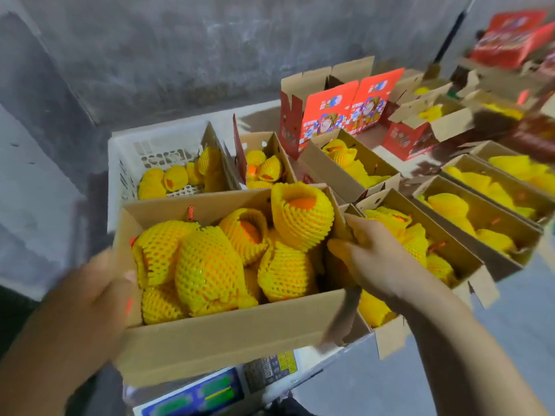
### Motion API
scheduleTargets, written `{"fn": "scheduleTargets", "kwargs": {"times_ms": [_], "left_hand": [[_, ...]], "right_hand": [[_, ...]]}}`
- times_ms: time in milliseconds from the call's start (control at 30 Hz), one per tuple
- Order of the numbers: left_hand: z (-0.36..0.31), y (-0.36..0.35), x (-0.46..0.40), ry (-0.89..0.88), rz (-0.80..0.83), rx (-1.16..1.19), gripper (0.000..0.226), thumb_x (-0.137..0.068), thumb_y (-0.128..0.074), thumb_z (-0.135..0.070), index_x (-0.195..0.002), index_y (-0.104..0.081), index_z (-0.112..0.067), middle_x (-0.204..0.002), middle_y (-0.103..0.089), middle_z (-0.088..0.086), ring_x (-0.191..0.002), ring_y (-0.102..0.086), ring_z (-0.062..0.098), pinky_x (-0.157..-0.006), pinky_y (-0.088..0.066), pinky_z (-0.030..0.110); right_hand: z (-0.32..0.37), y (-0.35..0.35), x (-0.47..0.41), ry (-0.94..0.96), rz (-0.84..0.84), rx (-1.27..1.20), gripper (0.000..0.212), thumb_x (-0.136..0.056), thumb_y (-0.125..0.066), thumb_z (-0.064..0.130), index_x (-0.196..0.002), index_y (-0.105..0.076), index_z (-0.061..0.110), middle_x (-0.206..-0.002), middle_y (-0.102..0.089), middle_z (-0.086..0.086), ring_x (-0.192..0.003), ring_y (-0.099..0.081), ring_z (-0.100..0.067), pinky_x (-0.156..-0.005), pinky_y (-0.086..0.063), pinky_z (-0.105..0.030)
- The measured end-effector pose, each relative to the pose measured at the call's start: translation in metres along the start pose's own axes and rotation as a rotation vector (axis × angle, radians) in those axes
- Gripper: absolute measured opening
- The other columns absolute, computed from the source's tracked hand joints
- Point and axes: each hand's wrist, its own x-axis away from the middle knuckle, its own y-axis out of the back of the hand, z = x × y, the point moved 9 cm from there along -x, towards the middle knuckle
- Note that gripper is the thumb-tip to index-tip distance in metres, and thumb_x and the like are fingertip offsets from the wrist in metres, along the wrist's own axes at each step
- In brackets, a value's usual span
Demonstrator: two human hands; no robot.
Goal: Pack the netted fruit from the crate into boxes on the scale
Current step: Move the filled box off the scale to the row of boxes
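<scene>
Gripping a full box [228,334] of netted fruit [207,265] above the scale [192,394], left hand [102,283] and right hand [369,256] clamp its ends; crate [126,163] at eleven o'clock. Next probably: setting it beside the packed boxes [468,223].

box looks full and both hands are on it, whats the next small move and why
Probably lift the box off the scale and set it beside the other filled boxes on the right. Both hands, left and right, grip its ends, and netted fruit heaps to the rim.
</scene>
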Motion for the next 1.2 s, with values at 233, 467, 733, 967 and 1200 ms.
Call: {"fn": "scheduleTargets", "kwargs": {"times_ms": [233,467,733,967,1200], "left_hand": [[-0.145,-0.052,0.005,-0.251,0.175,0.191,0.042,-0.091,-0.044,-0.060,-0.129,-0.061,-0.056,-0.098,-0.073,-0.030,-0.081,-0.070,-0.005,-0.072,-0.055,0.037],[-0.251,-0.140,0.000,-0.369,0.334,0.186,0.032,-0.109,-0.050,-0.028,-0.109,-0.064,-0.057,-0.091,-0.069,-0.031,-0.081,-0.064,0.000,-0.070,-0.041,0.029],[-0.351,-0.259,-0.020,-0.371,0.343,0.162,0.036,-0.111,-0.047,-0.030,-0.111,-0.061,-0.063,-0.099,-0.070,-0.028,-0.089,-0.064,-0.001,-0.075,-0.045,0.029],[-0.398,-0.360,-0.026,-0.232,0.258,0.137,0.037,-0.099,-0.051,-0.040,-0.133,-0.058,-0.050,-0.100,-0.066,-0.036,-0.105,-0.063,0.000,-0.091,-0.046,0.033],[-0.409,-0.380,-0.032,-0.056,0.246,-0.022,0.036,-0.084,-0.042,-0.048,-0.104,-0.065,-0.030,-0.091,-0.067,0.000,-0.087,-0.063,0.025,-0.080,-0.052,0.043]], "right_hand": [[-0.023,0.094,0.045,-0.110,-0.253,-0.069,0.023,-0.102,-0.056,0.010,-0.100,-0.072,0.026,-0.093,-0.071,-0.011,-0.088,-0.063,-0.039,-0.072,-0.058,-0.053],[-0.089,0.193,0.057,-0.285,-0.438,-0.106,0.022,-0.097,-0.059,0.005,-0.097,-0.074,0.021,-0.103,-0.068,-0.025,-0.083,-0.063,-0.035,-0.057,-0.058,-0.041],[-0.172,0.306,-0.002,-0.283,-0.378,-0.107,0.023,-0.099,-0.059,0.009,-0.100,-0.074,0.027,-0.102,-0.071,-0.011,-0.098,-0.066,-0.037,-0.073,-0.063,-0.053],[-0.226,0.392,-0.067,-0.213,-0.257,0.039,0.053,-0.094,-0.055,0.006,-0.092,-0.067,0.058,-0.074,-0.069,0.020,-0.077,-0.064,-0.018,-0.057,-0.058,-0.028],[-0.250,0.402,-0.107,-0.238,-0.139,0.504,0.074,-0.099,-0.048,0.039,-0.156,-0.003,0.058,-0.170,-0.011,-0.004,-0.142,-0.039,-0.046,-0.115,-0.037,-0.053]]}}
